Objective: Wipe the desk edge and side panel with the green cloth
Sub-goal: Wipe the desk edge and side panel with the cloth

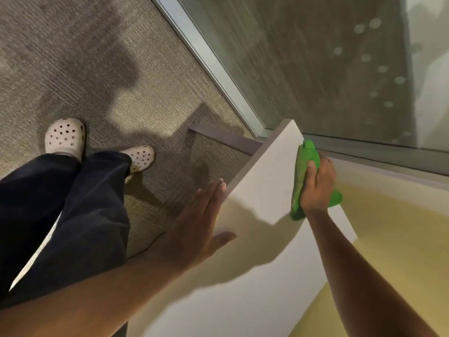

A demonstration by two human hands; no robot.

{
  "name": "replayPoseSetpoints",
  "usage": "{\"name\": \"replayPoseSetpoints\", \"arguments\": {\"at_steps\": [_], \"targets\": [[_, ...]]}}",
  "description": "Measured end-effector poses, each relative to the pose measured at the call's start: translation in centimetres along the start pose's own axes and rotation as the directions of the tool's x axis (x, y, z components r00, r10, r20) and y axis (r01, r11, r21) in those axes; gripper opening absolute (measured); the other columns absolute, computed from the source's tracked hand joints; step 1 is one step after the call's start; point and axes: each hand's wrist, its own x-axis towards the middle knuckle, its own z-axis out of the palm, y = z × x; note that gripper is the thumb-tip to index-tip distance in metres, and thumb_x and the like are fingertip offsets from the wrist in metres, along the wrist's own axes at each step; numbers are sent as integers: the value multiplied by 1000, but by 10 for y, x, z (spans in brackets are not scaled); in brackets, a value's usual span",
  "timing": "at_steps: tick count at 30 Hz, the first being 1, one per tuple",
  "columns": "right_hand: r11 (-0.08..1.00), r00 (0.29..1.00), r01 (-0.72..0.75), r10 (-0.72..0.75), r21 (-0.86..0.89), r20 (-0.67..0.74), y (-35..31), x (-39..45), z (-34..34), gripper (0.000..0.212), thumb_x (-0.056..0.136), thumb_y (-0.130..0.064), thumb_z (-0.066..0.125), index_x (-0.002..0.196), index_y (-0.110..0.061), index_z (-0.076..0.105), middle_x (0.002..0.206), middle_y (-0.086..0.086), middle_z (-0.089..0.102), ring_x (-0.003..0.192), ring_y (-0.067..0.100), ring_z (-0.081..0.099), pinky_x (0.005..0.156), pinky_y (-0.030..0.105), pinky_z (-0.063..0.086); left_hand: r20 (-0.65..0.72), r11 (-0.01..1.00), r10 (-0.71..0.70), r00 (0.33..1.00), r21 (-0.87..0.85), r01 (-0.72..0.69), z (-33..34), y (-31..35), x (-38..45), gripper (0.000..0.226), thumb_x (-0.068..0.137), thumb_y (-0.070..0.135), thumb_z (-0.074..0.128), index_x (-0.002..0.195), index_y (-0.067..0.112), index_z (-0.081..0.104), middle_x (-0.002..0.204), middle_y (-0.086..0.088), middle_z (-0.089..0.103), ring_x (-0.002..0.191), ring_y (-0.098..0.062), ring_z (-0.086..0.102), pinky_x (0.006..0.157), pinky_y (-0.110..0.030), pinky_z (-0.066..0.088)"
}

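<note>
A white desk panel (264, 181) runs from the bottom middle up to a corner near the glass wall. The green cloth (303, 171) lies folded over the panel's right edge, near that far corner. My right hand (315, 186) grips the cloth and presses it against the edge. My left hand (194, 224) rests flat on the panel's left edge, fingers straight and together, holding nothing. A yellowish surface (393, 229) lies to the right of the panel.
A glass wall with a metal frame (218, 62) runs diagonally from the top middle to the desk corner. Grey carpet (97, 69) covers the floor at left. My legs in dark trousers and white perforated clogs (65, 137) stand beside the desk.
</note>
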Motion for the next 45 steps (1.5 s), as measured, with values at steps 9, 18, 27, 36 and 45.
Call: {"name": "replayPoseSetpoints", "arguments": {"at_steps": [9, 18, 27, 36, 45], "targets": [[993, 984, -98, 106, 58, -142, -76, -3, 30, 58, 109, -42, 28, 151, -10, 52, 154, 13, 57, 147, 34, 48, 124, 58, 30, 34, 998, -17, 999, -66, 19, 4, -2, -3, 103, 90, 57, 72, 159, -6, 28, 169, -19, 32, 157, -33, 33, 122, -51, 39], [976, 975, 213, -209, -41, 79, -108, -72, 44, 59, 110, -54, 23, 166, -35, 27, 179, -9, 11, 168, 23, -2, 133, 59, 2, 41, 987, -55, 998, -146, 60, 6, 1, -3, 101, 88, 60, 66, 156, -7, 33, 165, -21, 37, 147, -43, 45, 113, -54, 49], [976, 969, -206, 213, -62, 123, -128, 85, 22, 49, 93, -59, 47, 83, -15, 66, 88, 13, 70, 96, 40, 69, 77, 37, 43, 46, 980, -93, 995, -170, 100, -5, 8, 1, 108, 80, 58, 72, 158, -4, 32, 163, -19, 41, 150, -34, 44, 119, -45, 44], [953, 961, -246, 216, 176, 172, -93, 77, 5, 59, 107, -49, 44, 63, -10, 52, 69, 12, 54, 67, 27, 52, 69, 39, 40, 44, 975, -79, 996, -204, 87, -11, 11, -1, 109, 80, 60, 68, 160, -1, 27, 167, -14, 33, 154, -27, 36, 122, -22, 24], [995, 982, 72, -58, 75, -179, -110, 20, 25, 34, 111, -27, 43, 126, -12, 69, 128, 8, 72, 123, 33, 63, 105, 47, 43, -51, 996, -18, 999, -91, 13, -5, 11, -2, 102, 78, 57, 73, 147, -13, 47, 153, -24, 53, 139, -37, 57, 102, -47, 57]]}}
